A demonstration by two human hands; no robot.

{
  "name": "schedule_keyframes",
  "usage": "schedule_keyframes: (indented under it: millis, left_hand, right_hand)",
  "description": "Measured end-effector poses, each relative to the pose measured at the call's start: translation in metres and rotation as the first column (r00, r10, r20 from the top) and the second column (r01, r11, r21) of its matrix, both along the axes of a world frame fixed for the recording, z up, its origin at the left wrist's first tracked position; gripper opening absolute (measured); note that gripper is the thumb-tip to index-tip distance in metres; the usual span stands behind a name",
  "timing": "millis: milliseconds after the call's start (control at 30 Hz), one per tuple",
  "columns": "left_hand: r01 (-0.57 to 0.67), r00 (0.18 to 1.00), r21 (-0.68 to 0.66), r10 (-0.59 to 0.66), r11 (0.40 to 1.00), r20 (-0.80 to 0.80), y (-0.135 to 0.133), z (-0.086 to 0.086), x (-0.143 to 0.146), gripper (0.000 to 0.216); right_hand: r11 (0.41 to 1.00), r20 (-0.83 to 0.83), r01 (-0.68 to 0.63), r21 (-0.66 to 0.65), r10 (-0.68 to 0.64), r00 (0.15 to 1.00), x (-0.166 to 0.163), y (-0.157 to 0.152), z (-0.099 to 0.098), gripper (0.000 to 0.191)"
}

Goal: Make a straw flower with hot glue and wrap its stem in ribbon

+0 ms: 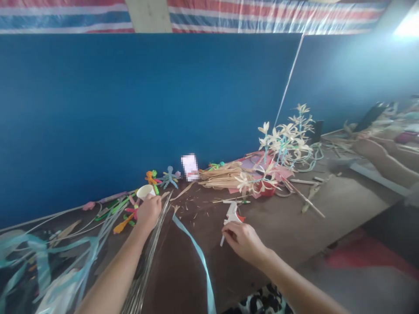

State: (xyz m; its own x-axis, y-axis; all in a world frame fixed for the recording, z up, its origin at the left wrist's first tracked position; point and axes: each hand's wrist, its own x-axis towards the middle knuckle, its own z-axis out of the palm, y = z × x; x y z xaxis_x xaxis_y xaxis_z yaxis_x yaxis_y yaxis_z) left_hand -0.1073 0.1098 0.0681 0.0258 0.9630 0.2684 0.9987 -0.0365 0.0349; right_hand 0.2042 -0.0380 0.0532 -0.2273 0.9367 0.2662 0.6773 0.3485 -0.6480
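Note:
My left hand (149, 214) is closed on a small white round thing (145, 191) that looks like a cup or a roll; its lower part is hidden by my fingers. On the right, the curled fingers of my right hand (244, 240) are closed at the lower part of a white glue gun (231, 213) with an orange trigger. A thin white piece sticks out below those fingers. Between the hands a light blue ribbon (196, 246) runs toward me across the dark brown table (176, 270). A bundle of thin wires (152, 248) lies beside my left forearm.
White-petalled craft flowers (288, 139) stand at the back right, near dried tan strips (225, 176). Colourful pipe-cleaner figures (169, 176) lie along the blue partition (147, 100). Tangled blue ribbons (42, 253) cover the left side. Another person's arms (382, 157) reach in at far right.

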Motion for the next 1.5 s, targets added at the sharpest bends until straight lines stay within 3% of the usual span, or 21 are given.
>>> schedule_keyframes:
  millis: [67, 133, 200, 267, 333, 400, 500, 533, 600, 667, 700, 833, 1067, 1300, 1400, 1500]
  left_hand:
    - [0.053, 0.992, 0.214, -0.076, 0.975, 0.097, -0.015, 0.013, 0.006, 0.027]
    - [0.163, 0.946, 0.356, -0.248, 0.920, 0.209, -0.042, 0.022, 0.019, 0.024]
    - [0.327, 0.846, 0.401, -0.454, 0.856, 0.279, -0.077, 0.024, 0.039, 0.024]
    - [0.511, 0.722, 0.367, -0.620, 0.777, 0.308, -0.113, 0.020, 0.063, 0.027]
    - [0.607, 0.626, 0.322, -0.686, 0.727, 0.371, -0.141, 0.012, 0.083, 0.032]
    - [0.581, 0.597, 0.288, -0.639, 0.761, 0.485, -0.161, 0.004, 0.097, 0.033]
    - [0.469, 0.516, 0.212, -0.461, 0.857, 0.722, -0.174, -0.004, 0.105, 0.030]
    - [0.405, 0.447, 0.163, -0.351, 0.899, 0.823, -0.175, -0.006, 0.106, 0.030]
    - [0.283, 0.230, 0.024, -0.093, 0.959, 0.969, -0.174, -0.008, 0.107, 0.034]
    - [0.263, 0.029, -0.082, 0.077, 0.961, 0.997, -0.171, -0.010, 0.107, 0.033]
    - [0.268, -0.034, -0.105, 0.118, 0.958, 0.992, -0.168, -0.012, 0.107, 0.029]
    - [0.271, -0.173, -0.170, 0.222, 0.947, 0.960, -0.159, -0.021, 0.103, 0.017]
    - [0.251, -0.280, -0.241, 0.308, 0.938, 0.909, -0.153, -0.035, 0.098, 0.017]
    - [0.276, -0.328, -0.228, 0.315, 0.934, 0.891, -0.152, -0.021, 0.103, 0.018]
    - [0.340, -0.377, -0.232, 0.358, 0.911, 0.854, -0.152, -0.017, 0.103, 0.018]
    - [0.369, -0.409, -0.230, 0.380, 0.900, 0.830, -0.151, -0.019, 0.103, 0.016]
  right_hand:
    - [0.998, -0.089, 0.039, -0.041, -0.042, 0.995, 0.008, -0.002, 0.001, 0.014]
    - [0.991, -0.229, 0.036, -0.133, -0.066, 0.971, 0.009, -0.003, 0.001, 0.019]
    - [0.958, -0.433, -0.046, -0.283, -0.085, 0.897, 0.002, -0.003, 0.000, 0.026]
    - [0.886, -0.638, -0.206, -0.416, -0.123, 0.760, -0.012, -0.005, 0.000, 0.033]
    - [0.814, -0.755, -0.347, -0.466, -0.160, 0.636, -0.028, -0.009, -0.002, 0.035]
    - [0.785, -0.790, -0.398, -0.475, -0.180, 0.586, -0.043, -0.011, -0.003, 0.030]
    - [0.791, -0.771, -0.353, -0.499, -0.219, 0.599, -0.056, -0.011, -0.008, 0.026]
    - [0.798, -0.756, -0.324, -0.508, -0.233, 0.612, -0.059, -0.009, -0.010, 0.027]
    - [0.813, -0.727, -0.275, -0.513, -0.241, 0.644, -0.063, -0.006, -0.015, 0.028]
    - [0.820, -0.712, -0.256, -0.512, -0.238, 0.660, -0.068, -0.003, -0.019, 0.029]
    - [0.819, -0.711, -0.258, -0.513, -0.237, 0.662, -0.070, -0.002, -0.020, 0.029]
    - [0.781, -0.728, -0.301, -0.547, -0.267, 0.631, -0.076, 0.000, -0.024, 0.028]
    - [0.750, -0.752, -0.341, -0.567, -0.303, 0.585, -0.078, 0.004, -0.028, 0.024]
    - [0.763, -0.769, -0.359, -0.537, -0.269, 0.579, -0.076, 0.009, -0.018, 0.025]
    - [0.781, -0.767, -0.338, -0.525, -0.261, 0.586, -0.078, 0.010, -0.019, 0.024]
    - [0.842, -0.722, -0.252, -0.477, -0.212, 0.659, -0.079, 0.008, -0.020, 0.021]
